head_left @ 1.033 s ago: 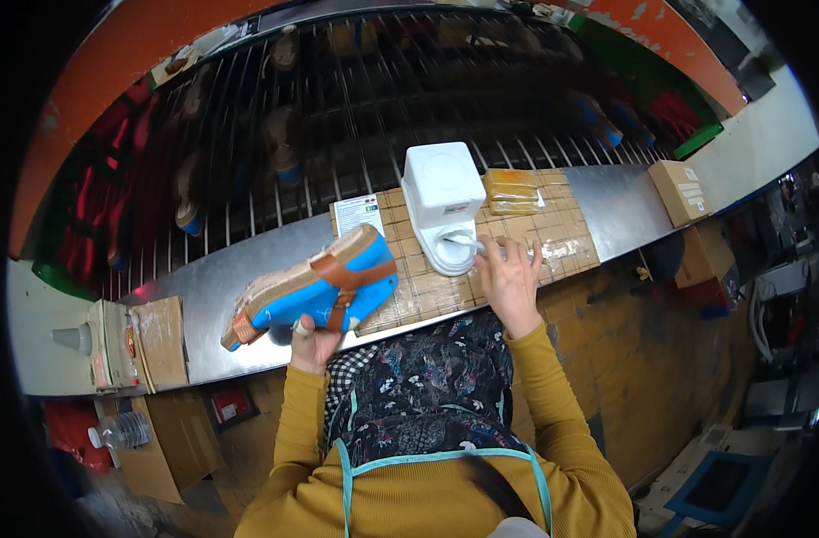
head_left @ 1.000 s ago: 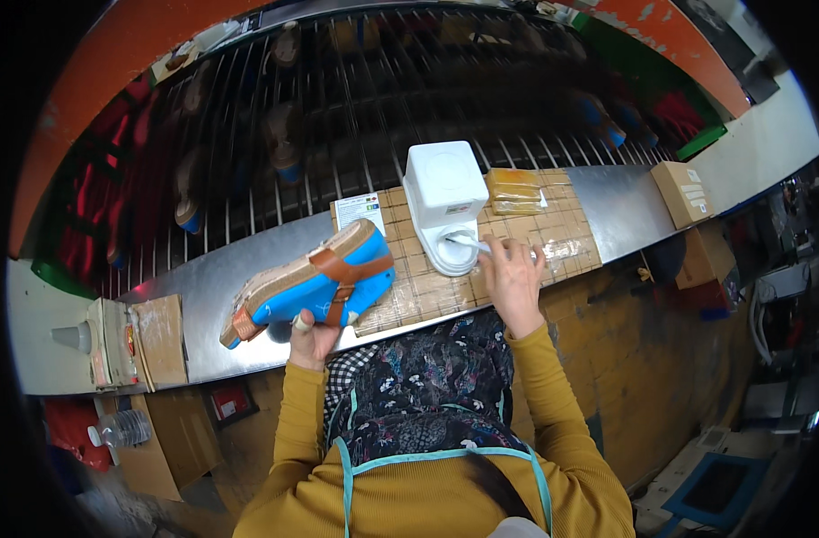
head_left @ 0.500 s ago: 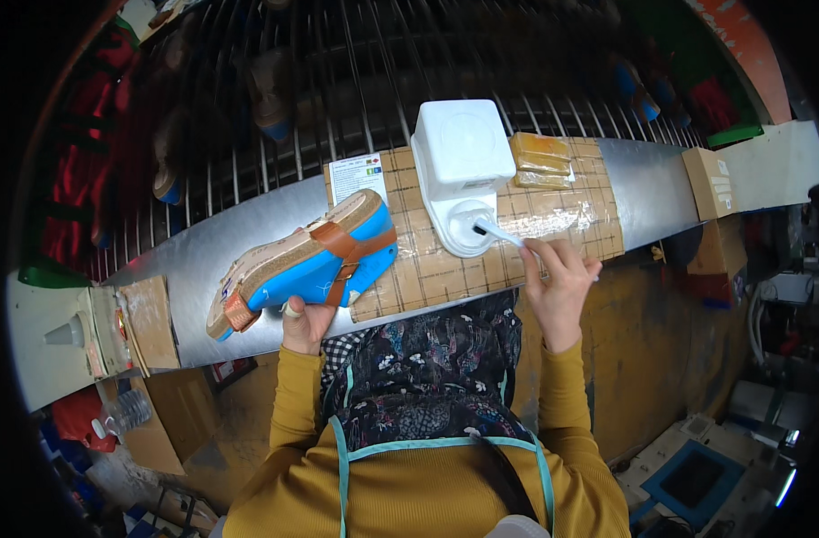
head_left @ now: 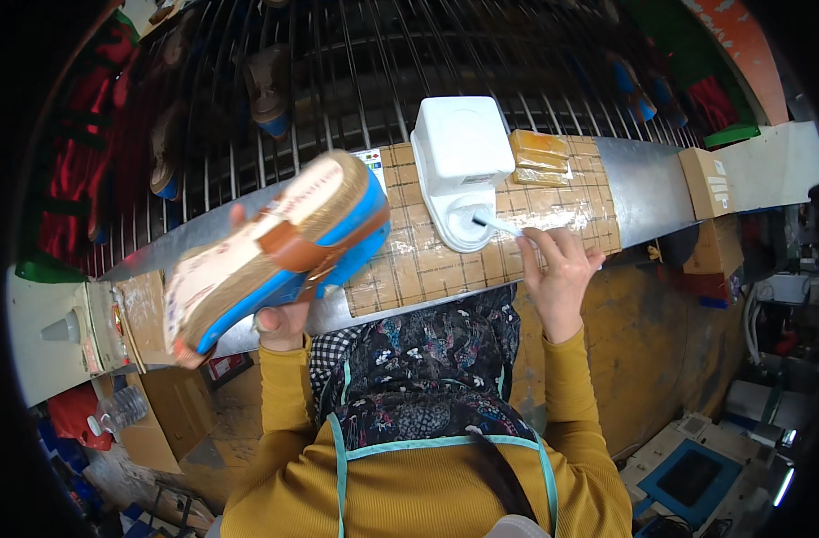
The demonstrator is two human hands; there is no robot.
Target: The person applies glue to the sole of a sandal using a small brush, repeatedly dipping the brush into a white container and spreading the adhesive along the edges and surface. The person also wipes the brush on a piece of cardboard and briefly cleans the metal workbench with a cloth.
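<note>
Head view | L hand (head_left: 282,325) grip shut on blue sandal (head_left: 275,255), held up, tilted over desk (head_left: 643,184) | R hand (head_left: 557,269) grip pinches small brush (head_left: 497,224), tip in white glue pot (head_left: 463,170) | tip: wipe extra off brush, hold sandal steady.

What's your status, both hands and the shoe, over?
Left hand grips blue-soled wedge shoe, raised, sole up. Right hand holds brush, tip in white dispenser's cup. Nothing between brush and shoe.
</note>
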